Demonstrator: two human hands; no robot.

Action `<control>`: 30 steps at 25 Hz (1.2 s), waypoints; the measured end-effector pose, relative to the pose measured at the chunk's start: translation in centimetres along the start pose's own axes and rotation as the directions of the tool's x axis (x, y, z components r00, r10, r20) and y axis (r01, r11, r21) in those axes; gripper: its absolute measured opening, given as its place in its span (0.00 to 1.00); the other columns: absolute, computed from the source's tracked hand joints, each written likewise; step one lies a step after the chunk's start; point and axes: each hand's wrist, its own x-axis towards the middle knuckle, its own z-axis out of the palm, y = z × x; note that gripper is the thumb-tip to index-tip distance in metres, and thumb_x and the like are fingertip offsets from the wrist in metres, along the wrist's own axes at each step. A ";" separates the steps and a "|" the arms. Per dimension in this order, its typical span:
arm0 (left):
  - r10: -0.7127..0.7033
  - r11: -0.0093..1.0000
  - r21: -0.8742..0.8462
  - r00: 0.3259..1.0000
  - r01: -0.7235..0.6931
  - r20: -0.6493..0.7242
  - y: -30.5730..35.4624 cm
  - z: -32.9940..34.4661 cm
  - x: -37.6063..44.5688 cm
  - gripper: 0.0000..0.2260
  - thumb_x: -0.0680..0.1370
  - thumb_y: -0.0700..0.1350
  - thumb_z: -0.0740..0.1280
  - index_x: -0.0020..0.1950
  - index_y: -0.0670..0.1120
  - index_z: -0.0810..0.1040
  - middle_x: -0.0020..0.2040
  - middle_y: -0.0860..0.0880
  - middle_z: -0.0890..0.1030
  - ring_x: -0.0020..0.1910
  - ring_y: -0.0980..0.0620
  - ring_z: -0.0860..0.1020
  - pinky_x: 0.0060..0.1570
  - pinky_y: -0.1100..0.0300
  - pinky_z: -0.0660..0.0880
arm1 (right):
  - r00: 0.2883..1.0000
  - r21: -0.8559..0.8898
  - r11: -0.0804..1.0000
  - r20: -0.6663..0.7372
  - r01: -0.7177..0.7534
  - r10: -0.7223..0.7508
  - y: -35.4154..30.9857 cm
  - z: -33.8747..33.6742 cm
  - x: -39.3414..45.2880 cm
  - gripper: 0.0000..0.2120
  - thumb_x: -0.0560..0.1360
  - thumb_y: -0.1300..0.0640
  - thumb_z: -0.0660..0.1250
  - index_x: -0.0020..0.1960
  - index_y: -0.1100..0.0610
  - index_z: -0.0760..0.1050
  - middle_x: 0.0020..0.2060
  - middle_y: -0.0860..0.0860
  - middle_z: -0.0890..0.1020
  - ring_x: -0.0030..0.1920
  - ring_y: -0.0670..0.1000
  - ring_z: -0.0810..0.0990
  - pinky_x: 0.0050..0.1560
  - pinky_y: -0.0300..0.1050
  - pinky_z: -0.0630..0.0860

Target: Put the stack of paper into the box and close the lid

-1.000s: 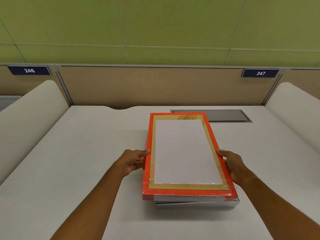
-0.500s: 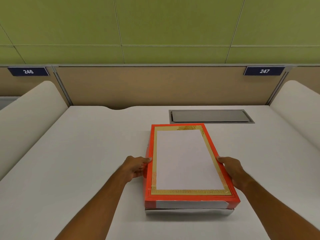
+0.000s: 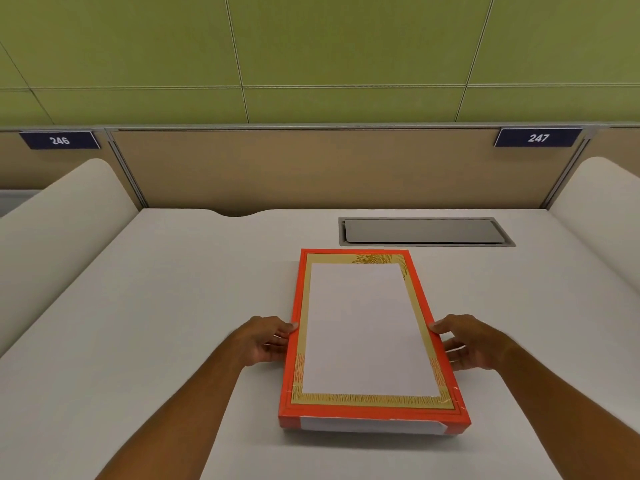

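Observation:
A flat red box lid (image 3: pixel 363 327) with a gold border and a white middle panel lies level over the box on the white desk (image 3: pixel 156 306). Only a thin grey sliver of the box base (image 3: pixel 367 437) shows under the lid's near edge. The stack of paper is hidden from view. My left hand (image 3: pixel 266 339) grips the lid's left long edge, thumb on the rim and fingers against the side. My right hand (image 3: pixel 467 342) grips the right long edge the same way, its fingers spread along the side.
A grey metal cable hatch (image 3: pixel 424 231) is set into the desk just behind the box. Rounded white dividers rise at the left (image 3: pixel 62 220) and right (image 3: pixel 602 202). A tan partition (image 3: pixel 311 168) closes the back.
The lid sat skewed with the box base showing at the front. It has come down and squared up over the base, and both hands have stayed on its sides.

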 end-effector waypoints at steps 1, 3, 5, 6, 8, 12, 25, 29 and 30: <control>0.017 1.000 0.021 1.000 -0.016 -0.023 0.2 0.1 0.1 0.15 0.74 0.42 0.74 0.55 0.35 0.79 0.50 0.37 0.84 0.47 0.41 0.84 0.49 0.47 0.82 | 1.000 -0.005 1.000 -0.015 0.009 -0.009 -0.2 -0.1 0.1 0.13 0.78 0.52 0.67 0.56 0.61 0.75 0.48 0.64 0.83 0.45 0.64 0.85 0.46 0.60 0.84; 0.079 0.996 0.052 0.992 -0.073 -0.103 0.7 0.5 0.4 0.14 0.73 0.42 0.74 0.54 0.34 0.79 0.49 0.37 0.84 0.47 0.41 0.84 0.50 0.47 0.82 | 0.996 0.022 0.998 -0.071 0.061 -0.059 -0.7 -0.3 0.4 0.14 0.77 0.53 0.69 0.56 0.63 0.77 0.48 0.64 0.84 0.45 0.63 0.85 0.46 0.57 0.84; 0.148 0.987 0.083 0.970 -0.134 -0.192 1.2 1.0 0.7 0.13 0.73 0.41 0.74 0.52 0.35 0.80 0.47 0.39 0.85 0.42 0.43 0.85 0.44 0.50 0.83 | 0.982 0.045 0.991 -0.148 0.124 -0.116 -1.2 -0.3 0.8 0.13 0.76 0.56 0.70 0.55 0.66 0.78 0.50 0.64 0.83 0.48 0.63 0.84 0.49 0.56 0.83; 0.173 0.983 0.103 0.960 -0.154 -0.220 1.4 1.2 0.9 0.12 0.73 0.40 0.74 0.51 0.35 0.80 0.46 0.39 0.85 0.41 0.44 0.85 0.43 0.50 0.83 | 0.977 0.048 0.989 -0.169 0.141 -0.131 -1.3 -0.2 1.0 0.12 0.76 0.58 0.70 0.55 0.66 0.78 0.50 0.63 0.84 0.49 0.63 0.84 0.51 0.56 0.83; 0.199 0.976 0.134 0.947 -0.169 -0.254 1.6 1.6 1.2 0.10 0.72 0.38 0.75 0.51 0.34 0.81 0.47 0.39 0.85 0.40 0.44 0.85 0.46 0.49 0.84 | 0.977 0.058 0.987 -0.163 0.147 -0.136 -1.5 -0.1 1.1 0.10 0.76 0.61 0.71 0.53 0.68 0.79 0.49 0.63 0.84 0.48 0.62 0.85 0.53 0.56 0.83; 0.184 0.977 0.158 0.937 -0.142 -0.297 1.6 1.9 1.6 0.10 0.71 0.37 0.75 0.49 0.35 0.81 0.47 0.39 0.85 0.38 0.45 0.85 0.43 0.52 0.84 | 0.979 0.072 0.988 -0.161 0.138 -0.125 -1.5 0.1 1.4 0.08 0.75 0.64 0.70 0.52 0.68 0.79 0.50 0.64 0.84 0.45 0.61 0.86 0.53 0.57 0.83; 0.160 0.981 0.161 0.929 -0.111 -0.334 1.4 2.0 1.5 0.09 0.71 0.37 0.75 0.48 0.35 0.82 0.49 0.38 0.85 0.38 0.45 0.85 0.46 0.51 0.84 | 0.956 0.013 0.987 -0.250 0.160 -0.152 -1.4 0.8 1.8 0.09 0.75 0.63 0.71 0.51 0.69 0.80 0.49 0.62 0.84 0.46 0.62 0.86 0.54 0.59 0.82; 0.313 0.882 0.453 0.879 -0.130 -0.359 1.3 3.1 0.8 0.15 0.72 0.46 0.75 0.54 0.39 0.80 0.55 0.41 0.84 0.47 0.42 0.84 0.51 0.48 0.82 | 0.896 -0.289 0.938 -0.339 0.191 -0.287 -1.4 1.7 1.0 0.11 0.76 0.57 0.70 0.43 0.66 0.80 0.41 0.58 0.84 0.41 0.59 0.85 0.51 0.54 0.83; 0.403 0.803 0.581 0.840 -0.135 -0.362 1.3 3.6 0.6 0.20 0.73 0.51 0.74 0.59 0.41 0.78 0.58 0.42 0.82 0.53 0.42 0.83 0.54 0.48 0.81 | 0.854 -0.381 0.899 -0.374 0.214 -0.361 -1.4 2.3 0.8 0.11 0.77 0.55 0.70 0.45 0.64 0.80 0.42 0.58 0.84 0.43 0.58 0.85 0.50 0.54 0.81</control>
